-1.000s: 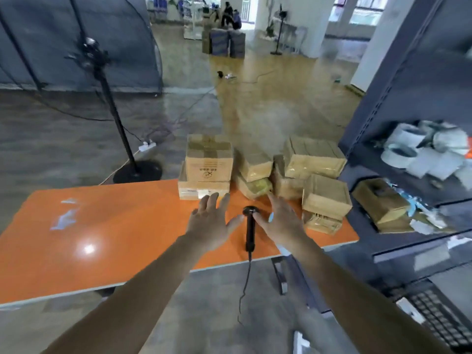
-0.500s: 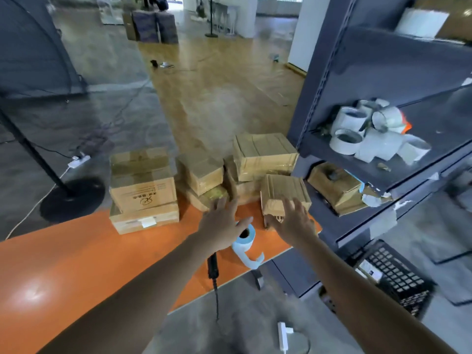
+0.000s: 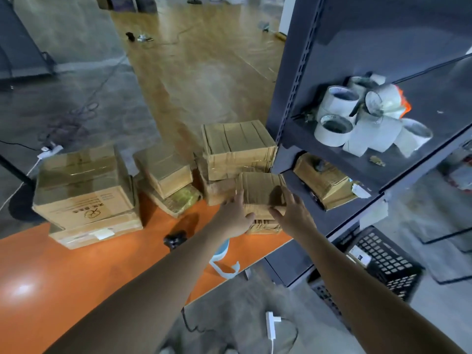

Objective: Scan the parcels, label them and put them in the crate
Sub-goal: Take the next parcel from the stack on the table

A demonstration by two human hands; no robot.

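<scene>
Several taped cardboard parcels stand at the far edge of the orange table [image 3: 63,272]. Both my hands reach the small parcel [image 3: 260,190] at the table's right end, which lies on another small parcel [image 3: 263,227]. My left hand [image 3: 236,215] touches its left side with fingers spread. My right hand [image 3: 293,213] touches its right front corner, fingers straight. A black scanner [image 3: 175,240] lies on the table, partly behind my left forearm. A blue-and-white label roll [image 3: 222,261] sits near the table's front edge. A black crate [image 3: 383,261] stands on the floor at the right.
A dark metal shelf unit [image 3: 288,139] stands right beside the table's right end, holding white tape rolls [image 3: 357,123] and a cardboard box [image 3: 324,180]. A large box [image 3: 81,190] is stacked at the left. A white power strip [image 3: 270,325] lies on the floor.
The view swung right and down. Both hands moved forward and right, from above the scanner to the small parcel at the table's right end, and now touch it.
</scene>
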